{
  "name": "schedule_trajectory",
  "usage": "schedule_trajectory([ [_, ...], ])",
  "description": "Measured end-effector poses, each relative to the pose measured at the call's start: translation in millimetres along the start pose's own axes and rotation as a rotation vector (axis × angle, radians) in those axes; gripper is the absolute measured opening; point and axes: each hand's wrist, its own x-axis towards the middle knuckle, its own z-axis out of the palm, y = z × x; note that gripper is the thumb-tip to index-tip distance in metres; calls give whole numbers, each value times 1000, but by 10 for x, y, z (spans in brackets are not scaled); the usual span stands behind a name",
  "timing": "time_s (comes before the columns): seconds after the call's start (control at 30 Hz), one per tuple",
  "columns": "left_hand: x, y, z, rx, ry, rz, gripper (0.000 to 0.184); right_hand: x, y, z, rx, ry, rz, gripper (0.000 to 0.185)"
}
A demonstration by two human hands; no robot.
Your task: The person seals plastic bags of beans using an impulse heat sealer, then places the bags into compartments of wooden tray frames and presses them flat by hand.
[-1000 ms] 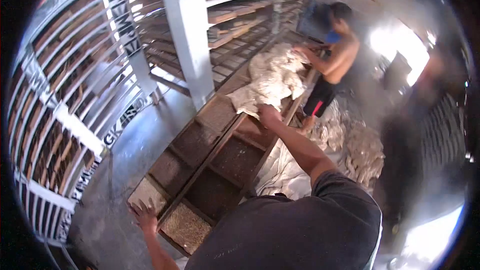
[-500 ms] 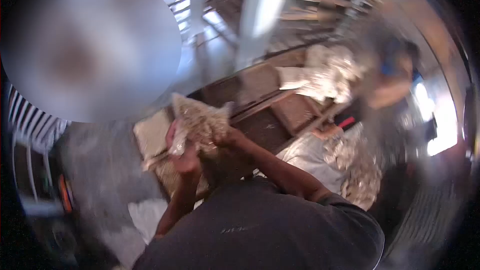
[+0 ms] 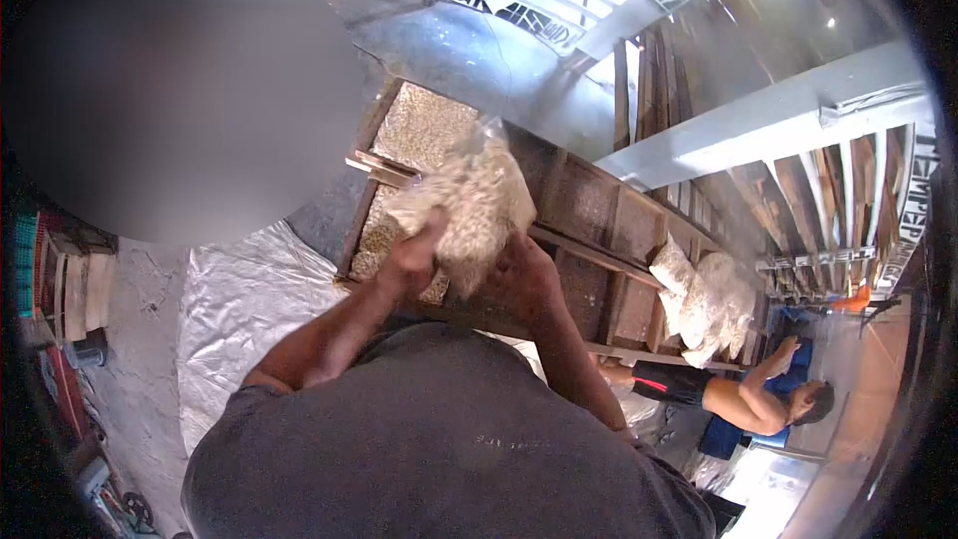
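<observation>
A clear plastic bag of pale beans [image 3: 479,205] is held up in front of me over a long wooden tray frame, its contents smeared by motion. My left hand [image 3: 414,265] is closed on the bag's lower left side. My right hand [image 3: 529,274] grips its lower right edge, fingers partly hidden. Just beyond the bag, one compartment of the wooden frame [image 3: 589,250] holds a flat layer of beans [image 3: 429,125]. A second bean layer [image 3: 379,230] lies nearer, beside my left hand. Whether beans are spilling from the bag I cannot tell.
Several filled bags [image 3: 714,304] are piled at the frame's right end. Near them a person [image 3: 758,399] sits or crouches. A wooden strip [image 3: 384,168] crosses the frame's left end. Silvery sheeting [image 3: 259,299] covers floor at left; a pale beam [image 3: 768,105] stands beyond.
My view has swung round, so the frame now slants down to the right. Both hands still hold the bag, with my right hand now at its lower right edge.
</observation>
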Motion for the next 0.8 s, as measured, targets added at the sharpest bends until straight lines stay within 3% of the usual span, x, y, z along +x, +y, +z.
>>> schedule_trajectory([
  [0.07, -101, 29, -3, -940, 1, -149, 81, -57, -230, 332, -120, -48, -60, 50],
  [0.1, -184, 106, -211, -1026, -127, -285, 104, -111, -348, 509, -190, -66, -114, 51],
  [0.17, -257, 176, -516, -706, -215, -356, 103, -123, -398, 626, -310, -135, -179, 51],
  [0.23, -215, 105, -755, -80, -34, -399, 81, -93, -298, 578, -122, -178, 77, 52],
  [0.3, -164, 427, -479, -68, 66, -487, 66, 117, 38, 296, -9, -239, 299, 62],
  [0.37, -126, 507, -393, 7, 125, -486, 47, 13, 109, 368, 209, -294, 349, 60],
  [0.43, -201, 524, -431, -2, 116, -457, 48, -25, 85, 492, 437, -418, 346, 61],
  [0.47, -215, 526, -474, -4, 106, -456, 48, 19, 120, 445, 153, -311, 287, 59],
  [0.5, -163, 279, -740, 325, 248, -515, 49, 88, 210, 278, -127, -189, 226, 58],
  [0.53, -174, 345, -760, 669, 243, -314, 51, 163, 328, 62, -406, -58, 169, 56],
  [0.57, -188, 437, -740, 999, 228, -94, 53, 297, 486, -192, -858, 0, -37, 49],
  [0.6, -174, 504, -762, 1316, 210, 149, 56, 287, 453, -266, -909, -2, -173, 46],
  [0.63, -115, 509, -964, 1550, -13, 394, 55, 300, 395, -287, -957, -7, -315, 44],
  [0.73, 78, 516, -1241, 1676, -450, 278, 47, 634, 413, -346, -1131, -88, -723, 30],
  [0.8, 135, 551, -1263, 1620, -458, 411, 40, 808, 375, -566, -1276, -164, -671, 32],
])
